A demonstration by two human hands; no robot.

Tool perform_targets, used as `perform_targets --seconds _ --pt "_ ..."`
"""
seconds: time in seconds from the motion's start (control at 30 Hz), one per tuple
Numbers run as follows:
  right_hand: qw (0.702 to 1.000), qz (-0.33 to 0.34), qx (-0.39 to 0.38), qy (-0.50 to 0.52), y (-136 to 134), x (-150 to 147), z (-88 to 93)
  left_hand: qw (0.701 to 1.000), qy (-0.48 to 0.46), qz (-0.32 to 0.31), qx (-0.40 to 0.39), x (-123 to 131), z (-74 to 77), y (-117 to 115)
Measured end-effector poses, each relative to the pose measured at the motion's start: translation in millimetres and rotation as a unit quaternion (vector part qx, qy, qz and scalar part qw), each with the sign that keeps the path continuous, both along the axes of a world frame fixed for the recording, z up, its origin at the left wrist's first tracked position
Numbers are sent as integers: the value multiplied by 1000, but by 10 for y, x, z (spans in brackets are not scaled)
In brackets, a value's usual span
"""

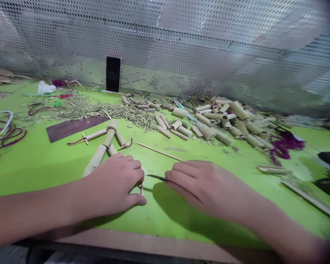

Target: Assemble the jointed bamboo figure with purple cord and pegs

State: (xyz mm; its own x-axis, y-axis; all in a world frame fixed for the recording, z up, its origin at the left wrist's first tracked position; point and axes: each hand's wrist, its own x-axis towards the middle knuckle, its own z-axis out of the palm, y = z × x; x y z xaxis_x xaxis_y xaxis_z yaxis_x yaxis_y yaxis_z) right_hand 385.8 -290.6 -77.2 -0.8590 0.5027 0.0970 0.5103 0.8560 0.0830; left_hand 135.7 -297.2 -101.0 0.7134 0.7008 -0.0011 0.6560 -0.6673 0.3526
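Observation:
My left hand [117,185] is closed, pinching a small bamboo stick [142,188] between thumb and fingers; the rest of that piece is hidden. Partly behind this hand lies a jointed bamboo figure [108,138] made of tube pieces, its arms tied with purple cord. My right hand [202,183] is wrapped round a slim knife [156,177]. Its dark pointed blade aims left at my left hand, with a gap between. A thin bamboo skewer [158,151] runs up to the right hand's knuckles; I cannot tell whether it touches them.
Cut bamboo tubes [239,121] are heaped at the back right, beside bamboo shavings [121,112]. A phone [113,74] stands against the perforated metal screen [165,47]. Sandpaper-like brown strip [71,129], purple thread [286,143] and a split bamboo strip [309,198] lie on the green table [165,223].

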Motion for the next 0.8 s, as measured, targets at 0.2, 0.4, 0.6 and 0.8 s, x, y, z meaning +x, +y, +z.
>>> perform_targets --seconds 0.2,0.4,0.6,0.8 --pt "997 -48 24 47 309 312 48 999 -35 -19 -37 -34 25 -60" --pt "996 -90 -11 13 377 319 -35 996 -54 -55 -37 -13 18 -69" --pt "981 -186 -57 -14 304 248 8 997 -52 -49 -31 -17 36 -61" --pt "987 -132 -89 -12 244 246 25 998 5 -13 -56 -89 139 -90"
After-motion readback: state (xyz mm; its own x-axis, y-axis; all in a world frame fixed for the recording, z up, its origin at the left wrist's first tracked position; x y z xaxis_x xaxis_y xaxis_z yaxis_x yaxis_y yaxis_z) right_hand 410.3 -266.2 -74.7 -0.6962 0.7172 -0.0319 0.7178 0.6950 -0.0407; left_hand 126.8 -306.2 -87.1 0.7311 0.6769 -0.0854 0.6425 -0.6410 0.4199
